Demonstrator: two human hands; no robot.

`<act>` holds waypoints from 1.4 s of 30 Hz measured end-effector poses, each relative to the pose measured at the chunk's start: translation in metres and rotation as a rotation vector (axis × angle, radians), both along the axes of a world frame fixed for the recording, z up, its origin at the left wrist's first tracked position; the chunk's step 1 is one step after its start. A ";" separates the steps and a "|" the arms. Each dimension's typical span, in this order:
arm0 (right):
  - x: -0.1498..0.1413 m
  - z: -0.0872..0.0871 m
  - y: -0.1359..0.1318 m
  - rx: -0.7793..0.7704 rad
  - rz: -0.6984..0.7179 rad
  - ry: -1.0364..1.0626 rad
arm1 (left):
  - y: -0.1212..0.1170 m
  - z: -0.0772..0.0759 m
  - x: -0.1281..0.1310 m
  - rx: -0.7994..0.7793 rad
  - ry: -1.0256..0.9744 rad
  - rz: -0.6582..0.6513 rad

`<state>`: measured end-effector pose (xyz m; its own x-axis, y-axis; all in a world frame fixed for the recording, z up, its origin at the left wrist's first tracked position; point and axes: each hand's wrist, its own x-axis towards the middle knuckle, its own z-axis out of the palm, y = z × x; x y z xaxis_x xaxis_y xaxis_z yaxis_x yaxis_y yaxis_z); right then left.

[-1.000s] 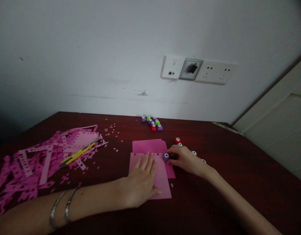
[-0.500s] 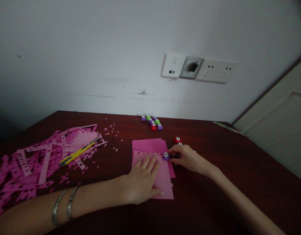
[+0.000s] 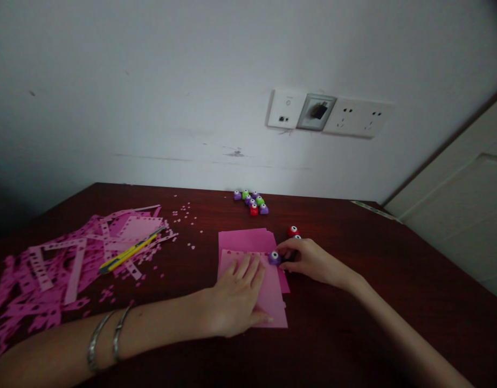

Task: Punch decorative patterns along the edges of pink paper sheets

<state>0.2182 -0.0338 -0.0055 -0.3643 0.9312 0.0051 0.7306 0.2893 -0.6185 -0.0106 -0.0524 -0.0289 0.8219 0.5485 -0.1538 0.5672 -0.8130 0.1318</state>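
Observation:
My left hand (image 3: 240, 296) lies flat with fingers spread on a light pink sheet of paper (image 3: 275, 304). A row of small punched holes runs along that sheet's far edge. Under it, darker pink paper (image 3: 244, 238) sticks out at the far and right sides. At the far right corner of the light sheet sits a small purple craft punch (image 3: 275, 258) with a white top. My right hand (image 3: 307, 261) grips this punch from the right, between thumb and fingers. Just beyond the right hand are a red punch (image 3: 293, 231) and another one, partly hidden.
Several purple, green and red punches (image 3: 252, 201) stand near the wall. On the left lies a heap of punched pink paper strips (image 3: 74, 264), with a yellow cutter knife (image 3: 131, 252) on top. Tiny paper cut-outs (image 3: 186, 213) are scattered beside it. Wall sockets (image 3: 357, 117) are above the table.
Hardly anything differs. Both hands keep their places, the left flat on the paper and the right on the purple punch.

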 end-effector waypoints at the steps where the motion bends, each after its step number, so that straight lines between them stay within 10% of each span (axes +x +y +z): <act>1: 0.001 0.002 0.000 -0.029 -0.018 0.033 | 0.000 0.003 0.001 0.012 -0.024 -0.012; 6: 0.005 0.011 0.004 -0.322 -0.160 0.191 | 0.020 0.040 0.008 0.062 -0.209 0.089; 10: 0.006 0.014 0.010 -0.579 -0.155 0.188 | 0.058 0.059 0.015 -0.261 -0.248 0.164; 15: 0.002 0.015 0.017 -0.726 -0.143 0.127 | 0.095 0.047 0.025 -0.729 -0.218 0.187; 23: -0.002 0.017 0.021 -0.756 -0.112 0.061 | 0.108 0.036 0.037 -0.998 -0.219 0.143; 42: -0.016 0.026 0.038 -1.042 -0.176 0.071 | 0.119 0.022 0.052 -1.221 -0.053 0.144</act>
